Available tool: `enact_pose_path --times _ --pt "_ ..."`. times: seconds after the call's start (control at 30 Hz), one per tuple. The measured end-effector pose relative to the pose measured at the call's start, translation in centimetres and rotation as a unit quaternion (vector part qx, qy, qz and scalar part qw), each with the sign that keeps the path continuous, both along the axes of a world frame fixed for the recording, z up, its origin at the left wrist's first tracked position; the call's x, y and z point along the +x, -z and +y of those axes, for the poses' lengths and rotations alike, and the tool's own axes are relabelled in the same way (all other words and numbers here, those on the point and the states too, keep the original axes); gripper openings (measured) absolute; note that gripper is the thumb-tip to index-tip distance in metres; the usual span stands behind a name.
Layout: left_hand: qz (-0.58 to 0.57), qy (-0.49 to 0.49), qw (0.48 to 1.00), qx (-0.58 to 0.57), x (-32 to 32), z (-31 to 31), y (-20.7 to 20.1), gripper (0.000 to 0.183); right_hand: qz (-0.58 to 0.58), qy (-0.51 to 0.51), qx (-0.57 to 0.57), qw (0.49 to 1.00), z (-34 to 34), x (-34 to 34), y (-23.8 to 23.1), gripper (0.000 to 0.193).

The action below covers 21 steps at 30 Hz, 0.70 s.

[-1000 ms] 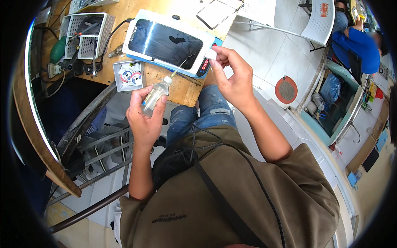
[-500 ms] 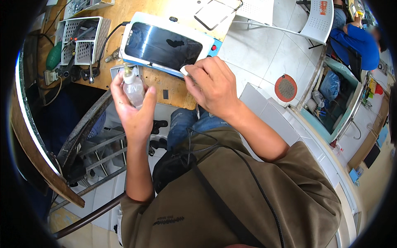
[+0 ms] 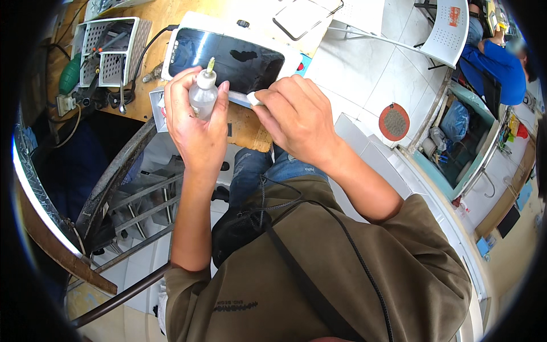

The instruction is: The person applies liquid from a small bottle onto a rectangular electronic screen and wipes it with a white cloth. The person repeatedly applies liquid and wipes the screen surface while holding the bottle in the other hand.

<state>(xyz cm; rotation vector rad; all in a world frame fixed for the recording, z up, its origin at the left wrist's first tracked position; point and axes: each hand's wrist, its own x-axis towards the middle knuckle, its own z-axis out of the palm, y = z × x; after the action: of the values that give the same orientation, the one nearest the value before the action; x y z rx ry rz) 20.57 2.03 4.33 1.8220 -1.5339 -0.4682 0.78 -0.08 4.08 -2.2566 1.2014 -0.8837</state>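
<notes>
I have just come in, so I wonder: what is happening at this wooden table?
Someone in a brown shirt is working at the wooden table with bare hands. The left hand holds a small clear bottle, its yellowish tip uppermost. The right hand pinches a small white piece near the lower right corner of a dark phone screen, which lies on a white device. Whether the piece touches the screen is hard to tell.

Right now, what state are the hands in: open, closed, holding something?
Left hand: closed around a translucent yellow-tipped bottle.
Right hand: closed, pinching a small white piece, material unclear, near the phone screen.
</notes>
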Motion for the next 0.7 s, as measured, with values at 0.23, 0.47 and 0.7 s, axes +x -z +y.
enact_pose_path --times 0.23,0.47,0.7 --pt "-0.011 0.002 1.0 0.006 0.1 -0.2 0.5 0.043 -0.001 0.024 -0.039 0.999 -2.9 -0.7 1.2 0.02" --pt "-0.011 -0.002 1.0 0.015 0.0 -0.2 0.3 0.044 -0.004 0.021 -0.065 0.998 -4.5 -0.9 1.5 0.02" --pt "-0.002 -0.007 1.0 0.013 0.0 0.0 0.5 0.045 -0.02 -0.005 -0.031 0.999 -2.3 -0.8 1.0 0.02"
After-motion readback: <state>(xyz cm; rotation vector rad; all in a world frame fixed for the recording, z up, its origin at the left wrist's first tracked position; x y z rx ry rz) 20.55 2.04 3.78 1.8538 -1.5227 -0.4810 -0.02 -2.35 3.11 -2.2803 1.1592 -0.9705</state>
